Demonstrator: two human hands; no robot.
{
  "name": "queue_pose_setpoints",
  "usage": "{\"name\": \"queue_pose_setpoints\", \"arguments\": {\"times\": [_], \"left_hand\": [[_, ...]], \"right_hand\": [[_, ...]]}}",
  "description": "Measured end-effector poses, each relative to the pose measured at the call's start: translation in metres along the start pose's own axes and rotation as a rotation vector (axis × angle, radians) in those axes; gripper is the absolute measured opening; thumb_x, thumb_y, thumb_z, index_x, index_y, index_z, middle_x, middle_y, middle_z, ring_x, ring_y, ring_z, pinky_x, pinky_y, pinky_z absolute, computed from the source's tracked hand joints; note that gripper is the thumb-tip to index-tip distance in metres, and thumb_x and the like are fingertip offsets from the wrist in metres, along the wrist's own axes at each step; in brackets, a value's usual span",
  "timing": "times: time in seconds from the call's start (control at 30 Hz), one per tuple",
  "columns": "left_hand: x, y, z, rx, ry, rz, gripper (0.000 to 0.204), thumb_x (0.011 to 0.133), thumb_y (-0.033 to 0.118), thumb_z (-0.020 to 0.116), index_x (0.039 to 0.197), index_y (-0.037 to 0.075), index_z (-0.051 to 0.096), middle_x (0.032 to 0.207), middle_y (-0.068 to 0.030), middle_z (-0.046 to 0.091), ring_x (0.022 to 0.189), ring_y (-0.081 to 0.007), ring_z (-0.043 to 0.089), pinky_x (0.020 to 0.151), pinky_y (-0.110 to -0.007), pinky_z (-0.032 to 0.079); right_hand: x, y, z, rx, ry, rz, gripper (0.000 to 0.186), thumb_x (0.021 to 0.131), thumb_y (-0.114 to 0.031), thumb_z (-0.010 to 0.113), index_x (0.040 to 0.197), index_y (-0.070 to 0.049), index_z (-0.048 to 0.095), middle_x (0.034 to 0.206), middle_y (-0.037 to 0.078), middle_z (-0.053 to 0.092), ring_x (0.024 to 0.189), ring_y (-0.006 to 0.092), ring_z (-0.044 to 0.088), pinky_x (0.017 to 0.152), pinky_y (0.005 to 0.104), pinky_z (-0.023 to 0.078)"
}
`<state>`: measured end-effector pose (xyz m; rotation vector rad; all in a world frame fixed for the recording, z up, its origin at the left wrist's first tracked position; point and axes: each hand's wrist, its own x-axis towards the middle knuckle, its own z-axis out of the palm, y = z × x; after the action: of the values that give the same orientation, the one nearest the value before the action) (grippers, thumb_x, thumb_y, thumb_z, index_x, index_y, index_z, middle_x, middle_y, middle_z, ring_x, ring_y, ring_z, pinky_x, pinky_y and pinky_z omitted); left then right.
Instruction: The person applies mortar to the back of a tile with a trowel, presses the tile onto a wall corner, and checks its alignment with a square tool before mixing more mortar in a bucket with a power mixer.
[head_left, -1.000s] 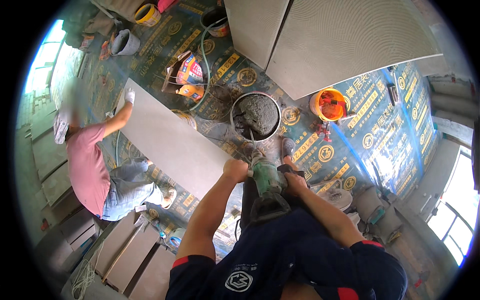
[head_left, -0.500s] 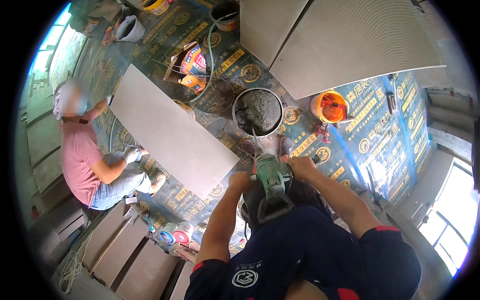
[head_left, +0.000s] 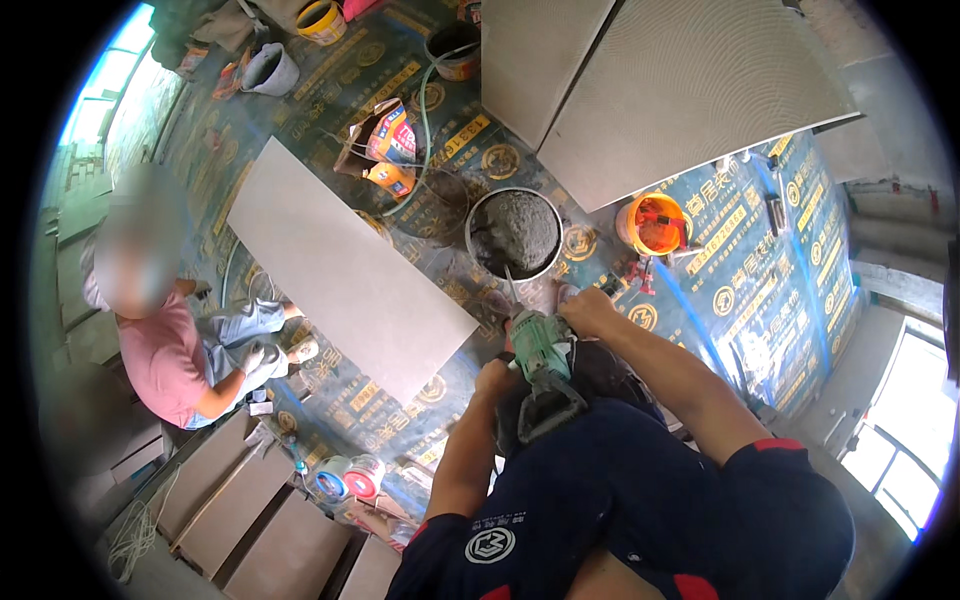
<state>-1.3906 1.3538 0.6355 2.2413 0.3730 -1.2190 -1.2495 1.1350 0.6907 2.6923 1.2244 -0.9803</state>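
A green handheld power mixer (head_left: 543, 345) is held between my two hands in front of my body. My left hand (head_left: 494, 380) is closed on its left side handle, and my right hand (head_left: 592, 312) grips the right one. The mixer's metal shaft (head_left: 511, 282) runs down into a round bucket (head_left: 561, 250) of wet grey mortar (head_left: 525, 225). The mortar is heaped at the far side and lower near the shaft. The mixing end is hidden in it.
At left a co-worker in a pink shirt (head_left: 160, 360) sits beside a large grey tile (head_left: 340, 270). Adhesive-combed tiles (head_left: 700, 90) lie far right, near an orange bucket (head_left: 628, 222) of tools. An opened bag (head_left: 390, 150) stands beyond the mortar; stacked tiles (head_left: 215, 510) fill the lower left.
My right hand and the mixer have shifted slightly left, my left hand slightly right and down. The co-worker has drawn an arm back from the large tile and turned.
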Motion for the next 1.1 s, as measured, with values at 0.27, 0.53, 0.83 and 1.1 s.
{"name": "queue_pose_setpoints", "arguments": {"times": [0.27, 0.53, 0.83, 1.1], "left_hand": [[-0.015, 0.011, 0.002, -0.085, 0.05, -0.03, 0.048, 0.076, 0.044, 0.059, 0.092, 0.0, 0.068, 0.093, -0.0231, 0.065, 0.089, -0.0363, 0.063, 0.078, -0.044, 0.049], [-0.021, 0.029, 0.004, -0.073, 0.041, -0.135, 0.054, 0.072, 0.048, 0.064, 0.092, -0.003, 0.067, 0.097, -0.025, 0.063, 0.094, -0.0359, 0.062, 0.081, -0.043, 0.049], [-0.022, 0.038, 0.017, -0.157, 0.109, -0.07, 0.05, 0.07, 0.045, 0.067, 0.095, 0.002, 0.067, 0.097, -0.0241, 0.064, 0.095, -0.0375, 0.061, 0.082, -0.044, 0.048], [-0.032, 0.042, 0.017, -0.256, 0.073, -0.081, 0.06, 0.075, 0.051, 0.061, 0.109, 0.002, 0.06, 0.105, -0.0265, 0.06, 0.1, -0.0369, 0.059, 0.086, -0.044, 0.045]], "right_hand": [[-0.005, 0.0, -0.004, -0.02, -0.049, -0.007, 0.015, 0.055, -0.012, 0.07, 0.071, -0.012, 0.069, 0.076, 0.01, 0.067, 0.076, 0.0255, 0.066, 0.062, 0.0357, 0.052], [-0.003, 0.017, 0.009, -0.033, 0.048, -0.066, 0.018, 0.063, -0.014, 0.066, 0.081, -0.013, 0.064, 0.078, 0.008, 0.067, 0.075, 0.0262, 0.066, 0.062, 0.038, 0.051], [0.004, 0.024, -0.012, -0.163, 0.044, -0.123, 0.018, 0.063, -0.017, 0.066, 0.081, -0.015, 0.067, 0.077, 0.006, 0.067, 0.073, 0.0225, 0.067, 0.061, 0.0367, 0.051], [0.011, 0.028, -0.014, -0.172, 0.057, -0.184, 0.013, 0.055, -0.017, 0.069, 0.067, -0.012, 0.068, 0.075, 0.009, 0.067, 0.072, 0.0249, 0.067, 0.06, 0.0375, 0.051]]}}
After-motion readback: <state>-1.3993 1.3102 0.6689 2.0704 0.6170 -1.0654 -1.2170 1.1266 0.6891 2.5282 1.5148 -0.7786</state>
